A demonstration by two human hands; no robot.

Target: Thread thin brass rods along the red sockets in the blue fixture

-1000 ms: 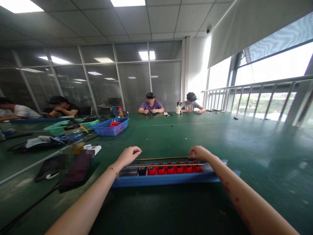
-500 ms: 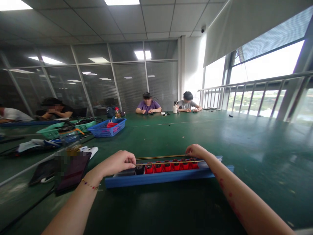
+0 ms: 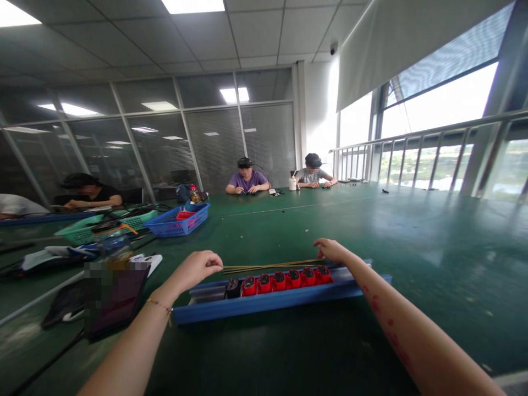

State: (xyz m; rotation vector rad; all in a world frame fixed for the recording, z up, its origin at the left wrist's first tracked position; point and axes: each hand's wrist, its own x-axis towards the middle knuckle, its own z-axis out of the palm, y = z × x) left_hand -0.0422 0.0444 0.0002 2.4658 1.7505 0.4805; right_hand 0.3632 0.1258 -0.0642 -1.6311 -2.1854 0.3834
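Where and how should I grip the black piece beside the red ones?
Grip the black piece by its upper part, probably from above left: its top and left side are exposed, while a red piece stands close on its right.

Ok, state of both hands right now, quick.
Left hand: fingers curled, beside the left ends of the thin yellowish rods; grip can't be told.
Right hand: fingers bent at the rods' right ends; grip can't be told.

On the desk (image 3: 268,231), 7 blocks (image 3: 279,281) sit in a channel (image 3: 268,304) — thin rods (image 3: 247,268) behind, tablet (image 3: 119,308) left, basket (image 3: 173,224) farther back left.
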